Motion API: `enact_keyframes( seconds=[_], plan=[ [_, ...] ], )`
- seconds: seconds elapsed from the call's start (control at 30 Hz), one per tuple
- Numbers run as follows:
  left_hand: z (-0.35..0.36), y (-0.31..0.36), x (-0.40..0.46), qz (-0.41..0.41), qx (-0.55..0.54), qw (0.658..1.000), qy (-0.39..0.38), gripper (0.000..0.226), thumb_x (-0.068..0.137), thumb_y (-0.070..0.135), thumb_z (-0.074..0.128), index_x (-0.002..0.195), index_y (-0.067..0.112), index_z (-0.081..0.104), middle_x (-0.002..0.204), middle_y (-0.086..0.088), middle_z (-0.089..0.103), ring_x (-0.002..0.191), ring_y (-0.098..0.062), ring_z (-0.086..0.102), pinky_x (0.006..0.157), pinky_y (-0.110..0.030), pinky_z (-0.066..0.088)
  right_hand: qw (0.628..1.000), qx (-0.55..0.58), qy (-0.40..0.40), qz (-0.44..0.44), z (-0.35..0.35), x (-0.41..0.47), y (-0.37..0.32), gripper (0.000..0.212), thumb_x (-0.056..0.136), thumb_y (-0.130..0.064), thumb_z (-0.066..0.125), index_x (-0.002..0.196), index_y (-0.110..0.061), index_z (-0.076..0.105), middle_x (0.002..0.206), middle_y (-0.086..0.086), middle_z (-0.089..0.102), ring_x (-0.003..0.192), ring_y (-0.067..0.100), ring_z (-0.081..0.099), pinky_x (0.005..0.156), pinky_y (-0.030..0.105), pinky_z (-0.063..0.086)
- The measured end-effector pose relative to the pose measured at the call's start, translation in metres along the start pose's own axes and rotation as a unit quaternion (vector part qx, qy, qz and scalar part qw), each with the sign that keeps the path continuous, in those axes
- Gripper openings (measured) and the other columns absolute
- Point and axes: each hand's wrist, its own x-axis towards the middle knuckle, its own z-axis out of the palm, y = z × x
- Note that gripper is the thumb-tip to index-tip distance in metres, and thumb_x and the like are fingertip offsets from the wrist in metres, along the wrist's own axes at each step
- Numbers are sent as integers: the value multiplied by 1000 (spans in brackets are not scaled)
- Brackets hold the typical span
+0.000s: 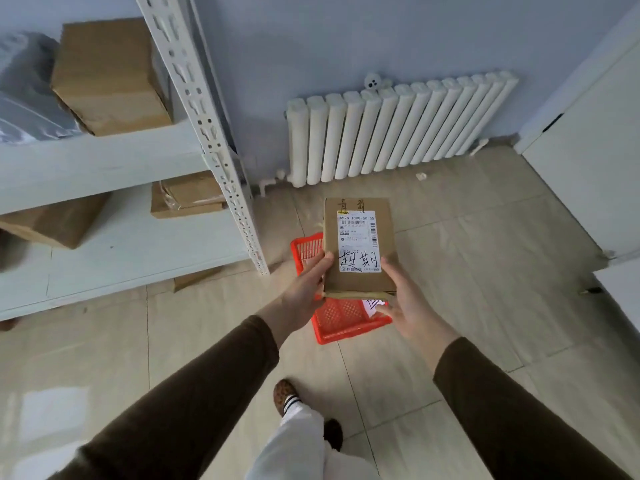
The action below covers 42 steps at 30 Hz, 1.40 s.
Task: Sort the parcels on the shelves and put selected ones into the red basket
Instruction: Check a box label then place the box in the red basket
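I hold a flat brown cardboard parcel (388, 237) with a white shipping label and black handwritten characters. My left hand (306, 287) grips its near left edge, my right hand (407, 306) its near right corner. The parcel hovers directly above the red basket (341, 323), which stands on the tiled floor and is mostly hidden by it. A white label of something inside the basket shows just under the parcel's near edge. More brown parcels lie on the white shelves: a big box (107, 77) on the upper shelf, two (188, 195) (59, 221) on the lower one.
The white metal shelf unit (221, 161) fills the left side, its upright post close to the basket. A white radiator (398, 129) lines the far wall. A white door or cabinet (588, 161) stands at the right. My feet (285, 393) are on the floor below.
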Motion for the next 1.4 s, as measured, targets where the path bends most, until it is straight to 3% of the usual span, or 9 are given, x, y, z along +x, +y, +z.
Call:
enact_keyframes(
  seconds=[0.27, 0.4, 0.53, 0.67, 0.77, 0.87, 1.07, 1.23, 1.4],
  plan=[
    [-15, -53, 120, -9, -52, 995, 84, 58, 94, 32, 75, 145, 17, 52, 125, -5, 70, 100, -16, 73, 80, -27, 57, 997, 49, 46, 46, -26, 121, 42, 52, 83, -50, 78, 125, -24, 62, 131, 9, 67, 125, 30, 61, 111, 58, 45],
    [-22, -107, 185, -54, -100, 987, 110, 86, 75, 54, 84, 146, 19, 49, 132, -6, 67, 120, -25, 63, 107, -43, 47, 993, 55, 71, 72, -40, 182, 81, 32, 94, -42, 70, 119, -22, 64, 124, 11, 69, 118, 28, 64, 107, 54, 50],
    [-30, -165, 253, -80, -200, 967, 139, 67, 80, 47, 83, 133, 20, 55, 127, -10, 67, 111, -27, 66, 90, -42, 58, 994, 53, 53, 83, -60, 247, 134, 32, 98, -37, 66, 126, -22, 66, 117, 6, 72, 115, 25, 67, 101, 45, 54],
    [-43, -227, 326, -81, -256, 946, 179, 42, 88, 31, 80, 122, 14, 63, 126, -16, 71, 119, -31, 68, 107, -45, 54, 991, 58, 64, 102, -73, 310, 192, 40, 97, -48, 63, 129, -24, 63, 109, 4, 74, 87, 14, 77, 68, 27, 58],
    [-53, -263, 369, -84, -285, 939, 176, 43, 90, 28, 78, 127, 11, 65, 127, -17, 73, 124, -31, 67, 114, -44, 48, 981, 101, 53, 155, -75, 346, 235, 65, 80, -74, 68, 130, -34, 61, 122, 9, 73, 106, 23, 76, 88, 40, 63],
    [-71, -299, 417, -71, -278, 944, 162, 58, 86, 34, 81, 135, 9, 62, 129, -18, 72, 125, -31, 66, 116, -44, 47, 963, 201, 12, 181, -75, 389, 280, 69, 83, -74, 65, 134, -28, 64, 131, 12, 70, 123, 28, 66, 110, 47, 50],
    [-113, -346, 499, -65, -275, 942, 181, 99, 52, 48, 99, 136, 10, 63, 128, -16, 74, 124, -33, 67, 115, -44, 46, 932, 299, 9, 203, -61, 473, 338, 64, 85, -63, 71, 133, -21, 66, 128, 14, 72, 124, 31, 63, 95, 44, 53],
    [-137, -359, 546, -61, -277, 942, 179, 49, 89, 35, 77, 128, 9, 64, 122, -17, 74, 117, -30, 67, 89, -34, 53, 941, 289, 28, 174, -54, 535, 371, 56, 88, -55, 71, 128, -17, 67, 123, 17, 73, 120, 31, 66, 112, 45, 47],
    [-152, -368, 579, -33, -272, 949, 159, 41, 94, 29, 72, 129, 11, 63, 127, -14, 71, 123, -29, 64, 113, -39, 45, 949, 275, 34, 152, -54, 573, 382, 36, 94, -51, 67, 113, -20, 70, 112, 17, 75, 114, 33, 69, 111, 47, 49]
  ],
)
